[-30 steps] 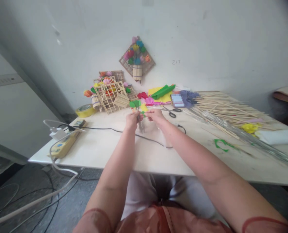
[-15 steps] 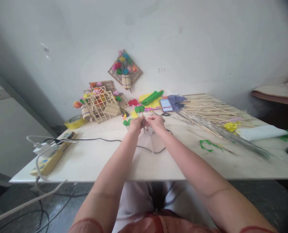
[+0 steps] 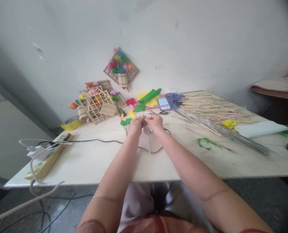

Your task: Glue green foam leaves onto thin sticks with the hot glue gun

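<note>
My left hand [image 3: 136, 125] is closed round thin wire stems in the middle of the table. Green paper flower heads [image 3: 140, 108] top these stems, just above my fingertips. Close beside it, my right hand [image 3: 154, 123] pinches a thin pale stem that slants across the others. The fingers of both hands nearly meet, and they hide part of the stems. Left of my left hand are more green paper flowers [image 3: 126, 122] on wire stems. A pale, see-through strip [image 3: 147, 142] shows below the hands; I cannot tell what it is.
Bamboo lattice panels [image 3: 97, 105] with paper flowers lean at the back left, near yellow tape [image 3: 72, 123] and a power strip [image 3: 49, 158]. Bamboo sticks [image 3: 207, 106] and wires [image 3: 240, 139] cover the right. Black scissors [image 3: 163, 113] lie behind my right hand. A black cable [image 3: 97, 140] crosses the table.
My right hand has come down slightly and closer to my left, and the slanting stem now shows below its fingers. The green heads appear closer together. The view has shifted a little.
</note>
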`<state>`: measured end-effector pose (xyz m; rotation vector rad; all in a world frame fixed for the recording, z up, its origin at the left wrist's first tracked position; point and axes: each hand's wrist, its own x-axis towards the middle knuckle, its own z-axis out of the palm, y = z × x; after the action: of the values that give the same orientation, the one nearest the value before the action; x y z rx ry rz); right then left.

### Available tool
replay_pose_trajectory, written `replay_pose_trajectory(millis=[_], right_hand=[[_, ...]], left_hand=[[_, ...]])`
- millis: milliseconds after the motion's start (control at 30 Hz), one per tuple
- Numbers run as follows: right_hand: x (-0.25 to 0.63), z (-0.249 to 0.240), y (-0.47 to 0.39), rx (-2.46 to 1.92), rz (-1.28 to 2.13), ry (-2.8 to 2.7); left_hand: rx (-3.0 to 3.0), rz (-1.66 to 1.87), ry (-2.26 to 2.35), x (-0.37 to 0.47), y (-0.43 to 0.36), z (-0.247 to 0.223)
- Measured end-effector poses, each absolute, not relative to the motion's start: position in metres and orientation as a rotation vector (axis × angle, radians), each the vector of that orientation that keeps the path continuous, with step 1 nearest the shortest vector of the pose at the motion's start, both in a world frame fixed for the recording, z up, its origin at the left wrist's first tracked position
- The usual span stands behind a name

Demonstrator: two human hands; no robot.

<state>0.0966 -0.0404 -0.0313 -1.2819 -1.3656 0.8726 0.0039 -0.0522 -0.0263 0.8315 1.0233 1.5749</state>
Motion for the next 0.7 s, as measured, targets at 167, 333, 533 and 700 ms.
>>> replay_pose_trajectory(millis=[167, 333, 533, 700], right_hand=[[0.099, -0.034, -0.037, -1.23, 0.92, -1.368], [0.097, -0.031, -0.042, -1.179, 0.968, -1.336], [0.093, -0.026, -0.048, -1.205, 0.999, -1.265], [0.094, -0.02, -0.054, -1.181, 1.074, -1.195]], left_hand=[[0.829, 1.568, 0.995, 0.002, -0.053, -0.025], [0.838, 1.595, 0.985, 0.002, -0.053, -0.027], [0.851, 1.612, 0.946, 0.002, -0.052, -0.031], [0.817, 1.603, 0.906, 0.001, -0.053, -0.031]])
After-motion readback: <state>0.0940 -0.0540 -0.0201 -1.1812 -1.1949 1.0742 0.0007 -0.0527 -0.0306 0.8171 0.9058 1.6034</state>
